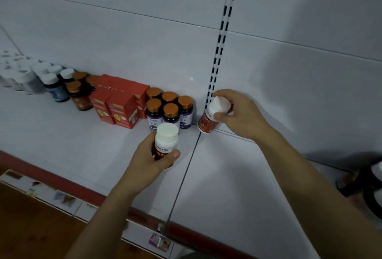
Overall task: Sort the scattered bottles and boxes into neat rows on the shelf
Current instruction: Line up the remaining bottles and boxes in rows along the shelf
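Shelf (62, 134), hands (147, 161) (241, 114) grip bottles (166, 136) (206, 122) (right perhaps resting)

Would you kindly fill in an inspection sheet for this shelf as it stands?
Surface: white shelf, seam across it.
Job's things: rows at the back of white bottles, blue bottles, brown bottles, red boxes, purple-label bottles.
Clutter: blurred dark object at the right edge.
Hands: left hand grips a white-capped bottle; right hand grips a tilted bottle beside the slotted upright.
Cables: nothing seen.
Surroundings: white back panel; red edge strip.
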`<state>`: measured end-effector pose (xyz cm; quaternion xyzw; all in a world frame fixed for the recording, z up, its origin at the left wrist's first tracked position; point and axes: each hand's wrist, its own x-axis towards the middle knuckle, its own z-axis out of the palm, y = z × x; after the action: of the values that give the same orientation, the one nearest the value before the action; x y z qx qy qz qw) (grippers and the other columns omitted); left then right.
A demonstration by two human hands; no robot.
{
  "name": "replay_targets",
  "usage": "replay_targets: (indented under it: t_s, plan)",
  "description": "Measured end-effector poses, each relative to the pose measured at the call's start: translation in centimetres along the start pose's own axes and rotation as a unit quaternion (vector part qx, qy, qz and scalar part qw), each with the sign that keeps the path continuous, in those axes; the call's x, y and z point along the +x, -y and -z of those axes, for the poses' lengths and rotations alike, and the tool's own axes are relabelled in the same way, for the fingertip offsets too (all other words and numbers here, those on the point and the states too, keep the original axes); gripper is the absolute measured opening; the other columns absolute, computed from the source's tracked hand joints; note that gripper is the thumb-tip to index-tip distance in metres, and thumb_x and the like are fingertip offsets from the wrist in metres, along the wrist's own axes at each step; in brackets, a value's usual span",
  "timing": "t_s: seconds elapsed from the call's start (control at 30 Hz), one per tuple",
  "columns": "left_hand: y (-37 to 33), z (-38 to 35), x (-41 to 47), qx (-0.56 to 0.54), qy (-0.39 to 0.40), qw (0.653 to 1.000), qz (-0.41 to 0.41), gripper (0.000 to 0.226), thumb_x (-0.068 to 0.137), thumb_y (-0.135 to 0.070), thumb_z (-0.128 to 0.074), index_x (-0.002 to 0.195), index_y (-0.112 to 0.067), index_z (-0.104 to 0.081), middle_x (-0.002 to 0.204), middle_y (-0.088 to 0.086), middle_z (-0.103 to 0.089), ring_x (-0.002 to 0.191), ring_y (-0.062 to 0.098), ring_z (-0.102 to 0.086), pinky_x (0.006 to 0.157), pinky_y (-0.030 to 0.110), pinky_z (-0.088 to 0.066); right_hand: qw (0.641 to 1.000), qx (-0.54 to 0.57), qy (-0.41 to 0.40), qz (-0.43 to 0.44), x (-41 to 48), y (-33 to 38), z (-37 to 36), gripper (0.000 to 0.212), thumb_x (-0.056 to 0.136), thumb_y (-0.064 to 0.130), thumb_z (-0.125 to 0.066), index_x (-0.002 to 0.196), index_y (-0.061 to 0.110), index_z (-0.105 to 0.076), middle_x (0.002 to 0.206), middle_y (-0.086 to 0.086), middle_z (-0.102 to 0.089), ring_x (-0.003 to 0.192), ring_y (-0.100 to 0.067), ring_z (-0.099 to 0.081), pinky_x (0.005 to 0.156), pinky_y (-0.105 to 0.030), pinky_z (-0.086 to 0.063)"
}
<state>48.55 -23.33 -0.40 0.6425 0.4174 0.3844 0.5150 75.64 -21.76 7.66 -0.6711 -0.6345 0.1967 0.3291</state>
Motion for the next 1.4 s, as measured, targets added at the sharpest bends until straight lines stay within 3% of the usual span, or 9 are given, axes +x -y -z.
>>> replay_targets:
  t_s: [0.2, 0.4, 0.77, 0.87, 0.93, 1.07, 1.13, 1.23, 1.4]
  plan:
    - [1.2, 1.4, 1.8, -0.013, 0.048, 0.999, 0.008, 0.039, 0.087, -0.026, -0.081, 0.116, -0.043, -0.062, 0.105, -0.009, -0.069, 0.095, 0.013, -0.069, 0.076, 0.025, -0.059, 0.993, -0.113, 0.038, 0.007, 0.2, 1.1, -1.0, 0.056, 0.083, 0.005, -0.078, 0.130, 0.031, -0.061, 0.134, 0.001, -0.056, 0.120, -0.019, -0.052, 0.102, -0.031, -0.045]
    - [2.1, 2.3, 2.5, -0.024, 0.080, 0.996, -0.007, 0.043, 0.075, -0.052, -0.079, 0.114, -0.052, -0.060, 0.108, -0.013, -0.069, 0.102, 0.012, -0.069, 0.081, 0.027, -0.060, 0.977, -0.200, 0.048, 0.055, 0.4, 2.6, -2.1, 0.058, 0.083, -0.001, -0.074, 0.132, 0.028, -0.062, 0.127, -0.004, -0.054, 0.117, -0.025, -0.052, 0.098, -0.038, -0.046]
    - [2.8, 2.6, 2.6, -0.033, 0.097, 0.995, -0.004, 0.051, 0.080, -0.045, -0.082, 0.125, -0.039, -0.058, 0.112, -0.016, -0.070, 0.106, 0.009, -0.068, 0.091, 0.038, -0.059, 0.957, -0.279, -0.063, 0.054, -1.1, 3.2, -5.4, 0.068, 0.085, -0.005, -0.066, 0.146, 0.020, -0.048, 0.142, -0.011, -0.046, 0.123, -0.033, -0.051, 0.091, -0.046, -0.053]
    - [2.6, 2.2, 2.5, -0.029, 0.094, 0.995, -0.006, 0.046, 0.083, -0.040, -0.080, 0.124, -0.036, -0.059, 0.108, -0.014, -0.069, 0.101, 0.011, -0.068, 0.089, 0.041, -0.061, 0.970, -0.142, -0.191, 0.056, -2.9, 3.9, -6.1, 0.046, 0.094, 0.009, -0.065, 0.137, 0.020, -0.054, 0.132, -0.004, -0.053, 0.111, -0.022, -0.058, 0.090, -0.025, -0.050]
    - [2.1, 1.6, 2.4, -0.017, 0.107, 0.994, -0.017, 0.048, 0.082, -0.043, -0.081, 0.124, -0.037, -0.059, 0.109, -0.015, -0.069, 0.100, 0.009, -0.068, 0.085, 0.037, -0.060, 0.986, -0.011, -0.154, 0.057, -4.4, 5.0, -6.5, 0.036, 0.097, 0.031, -0.064, 0.132, 0.031, -0.055, 0.116, 0.014, -0.058, 0.099, -0.007, -0.060, 0.079, -0.009, -0.044]
    - [0.7, -0.1, 2.2, 0.013, 0.141, 0.989, -0.051, 0.055, 0.077, -0.045, -0.085, 0.124, -0.041, -0.057, 0.114, -0.018, -0.070, 0.104, 0.004, -0.069, 0.084, 0.024, -0.059, 0.995, 0.101, 0.014, 0.023, -6.2, 5.8, -7.2, 0.033, 0.093, 0.044, -0.069, 0.122, 0.031, -0.064, 0.109, 0.020, -0.066, 0.103, -0.003, -0.065, 0.082, -0.024, -0.058]
    - [0.5, -0.4, 2.3, 0.022, 0.136, 0.989, -0.061, 0.063, 0.070, -0.049, -0.088, 0.124, -0.042, -0.056, 0.114, -0.021, -0.068, 0.104, 0.001, -0.068, 0.083, 0.020, -0.057, 0.991, 0.130, -0.021, -0.001, -6.5, 5.5, -6.6, 0.024, 0.095, 0.032, -0.071, 0.116, 0.023, -0.067, 0.109, 0.012, -0.069, 0.101, -0.007, -0.066, 0.082, -0.030, -0.059]
    - [0.7, 0.3, 2.6, 0.085, 0.130, 0.984, -0.081, 0.079, 0.068, -0.050, -0.090, 0.136, -0.040, -0.052, 0.120, -0.026, -0.062, 0.111, -0.004, -0.059, 0.084, 0.013, -0.050, 0.987, 0.145, -0.067, -0.030, -6.7, 4.5, -4.6, 0.019, 0.097, 0.026, -0.068, 0.113, 0.018, -0.067, 0.104, 0.010, -0.069, 0.085, 0.000, -0.065, 0.068, -0.017, -0.050]
    - [0.4, 1.3, 3.3, 0.112, 0.152, 0.978, -0.084, 0.074, 0.074, -0.052, -0.086, 0.137, -0.047, -0.048, 0.123, -0.025, -0.062, 0.114, -0.004, -0.056, 0.085, 0.019, -0.046, 0.989, 0.112, -0.073, -0.061, -7.0, 3.3, -2.2, 0.022, 0.097, 0.029, -0.066, 0.117, 0.021, -0.067, 0.111, 0.008, -0.069, 0.082, -0.007, -0.063, 0.064, -0.019, -0.047]
